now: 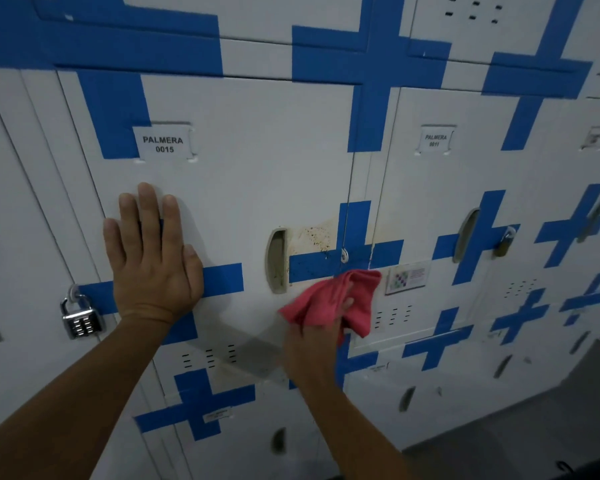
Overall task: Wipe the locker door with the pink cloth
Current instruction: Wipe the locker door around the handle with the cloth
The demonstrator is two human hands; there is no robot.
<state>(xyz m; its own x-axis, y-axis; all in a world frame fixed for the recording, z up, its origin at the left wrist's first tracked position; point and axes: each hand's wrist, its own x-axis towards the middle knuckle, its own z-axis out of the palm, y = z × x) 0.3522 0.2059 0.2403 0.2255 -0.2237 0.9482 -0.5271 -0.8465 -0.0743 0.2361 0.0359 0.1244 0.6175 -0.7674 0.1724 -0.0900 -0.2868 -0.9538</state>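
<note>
On the locker door (pixel 243 161), the left hand (pixel 149 258) lies flat left of the recessed handle (pixel 277 259), with the cloth (pixel 333 301) lower right and a combination padlock (pixel 79 318) far left.

Bare forearms, bare hands (pixel 153 258); no sleeves visible.

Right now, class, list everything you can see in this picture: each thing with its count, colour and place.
locker door: one, white with blue crosses, centre, labelled PALMERA 0015
brown stain: one, right of the door's recessed handle
pink cloth: one, bunched, below the stain
combination padlock: one, silver, lower left
brass padlock: one, on neighbouring locker
sticker: one, patterned, right of cloth
left hand: flat on the door
right hand: holds the cloth
</note>
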